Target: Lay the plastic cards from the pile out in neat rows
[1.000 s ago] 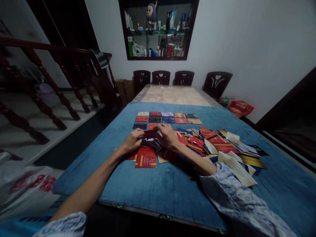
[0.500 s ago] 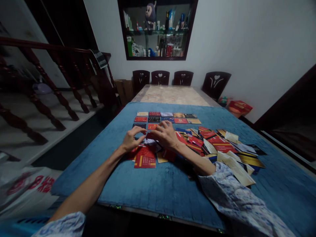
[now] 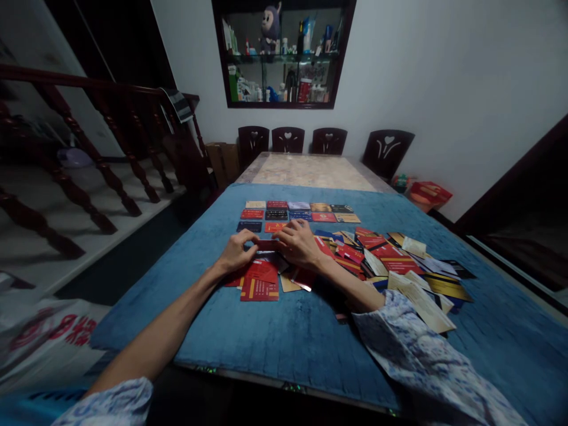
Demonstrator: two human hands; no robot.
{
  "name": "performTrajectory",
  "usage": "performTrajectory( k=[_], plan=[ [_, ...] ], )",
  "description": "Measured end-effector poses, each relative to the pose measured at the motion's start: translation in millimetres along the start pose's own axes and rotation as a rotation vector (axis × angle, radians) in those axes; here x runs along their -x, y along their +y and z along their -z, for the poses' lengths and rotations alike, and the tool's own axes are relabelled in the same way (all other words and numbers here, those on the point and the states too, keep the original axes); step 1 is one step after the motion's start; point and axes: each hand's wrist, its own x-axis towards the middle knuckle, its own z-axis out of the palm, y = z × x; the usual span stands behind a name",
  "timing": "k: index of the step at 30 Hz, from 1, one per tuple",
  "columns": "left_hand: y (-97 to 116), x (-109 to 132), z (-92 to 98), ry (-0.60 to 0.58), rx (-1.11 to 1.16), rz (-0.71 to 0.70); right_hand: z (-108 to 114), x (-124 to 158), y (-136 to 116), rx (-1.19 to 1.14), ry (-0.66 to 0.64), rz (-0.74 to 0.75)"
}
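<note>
Between my two hands is a dark red card (image 3: pixel 267 244), held up off the cloth and tilted. My left hand (image 3: pixel 239 251) pinches its left end, and my right hand (image 3: pixel 298 242) grips its right end with curled fingers. Just beyond them, several cards lie in neat rows; a dark blue card (image 3: pixel 249 226) and a red card (image 3: pixel 275 226) are in the nearest row. Under and in front of my hands are loose red cards (image 3: pixel 260 289) and a gold card (image 3: pixel 290 283). My right hand partly hides the nearest row.
A heap of mixed cards and paper sleeves (image 3: pixel 399 260) spreads to the right on the blue cloth (image 3: pixel 231 337). Dark chairs (image 3: pixel 329 141) stand behind the table's bare far end (image 3: pixel 310 168). A wooden railing (image 3: pixel 102 171) runs along the left.
My left hand has closed on the left end of the red card, which my right hand was holding. The card is now stretched between both hands.
</note>
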Motion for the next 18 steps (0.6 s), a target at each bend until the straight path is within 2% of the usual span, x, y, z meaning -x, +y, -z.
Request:
performTrajectory(
  k=[10,18],
  plan=[
    [-10,2,-0.3,-0.013,0.015,0.03,-4,2,3,-0.019,-0.045,-0.063],
    [-12,3,-0.4,-0.031,-0.056,-0.021,-10,4,3,0.013,-0.086,-0.087]
  ],
)
